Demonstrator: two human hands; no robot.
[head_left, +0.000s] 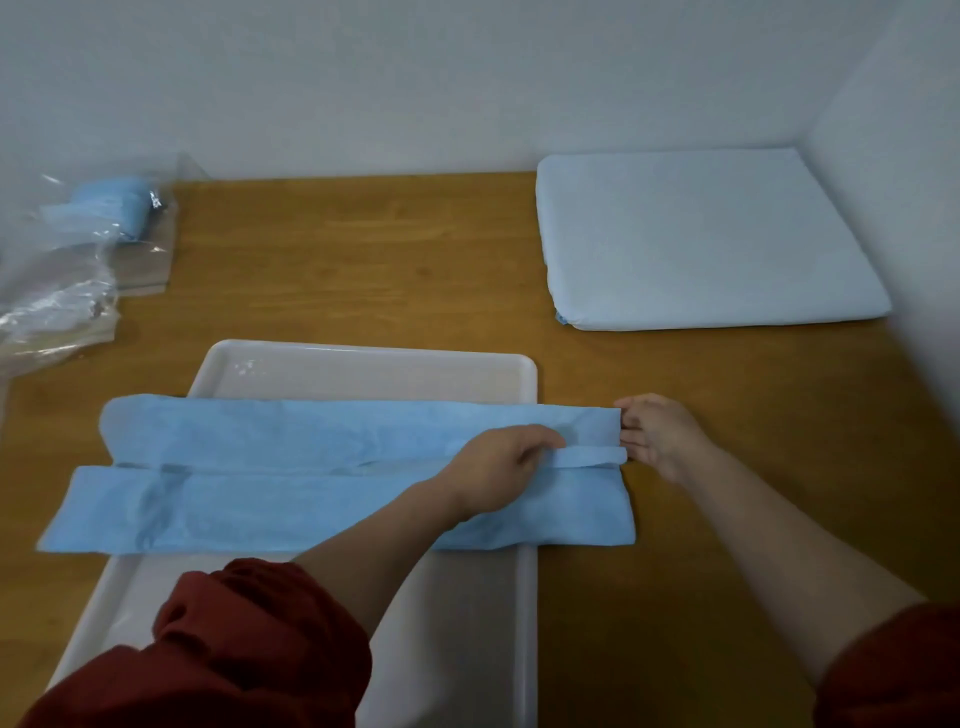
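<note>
A long blue cloth (270, 467), folded into two lengthwise bands, lies across a white tray (374, 371) and overhangs it on both sides. My left hand (501, 467) rests on the cloth near its right end, fingers curled over the middle fold beside a narrow blue strip (592, 457). My right hand (657, 434) is at the cloth's right edge, fingertips pinching the end of the upper band. Both forearms are bare with dark red sleeves pushed up.
The tray stands on a wooden table (363, 260). A pale blue folded pad (701, 239) lies at the back right, against the wall corner. Clear plastic bags (67, 291) holding a blue bundle (117, 205) sit at the back left.
</note>
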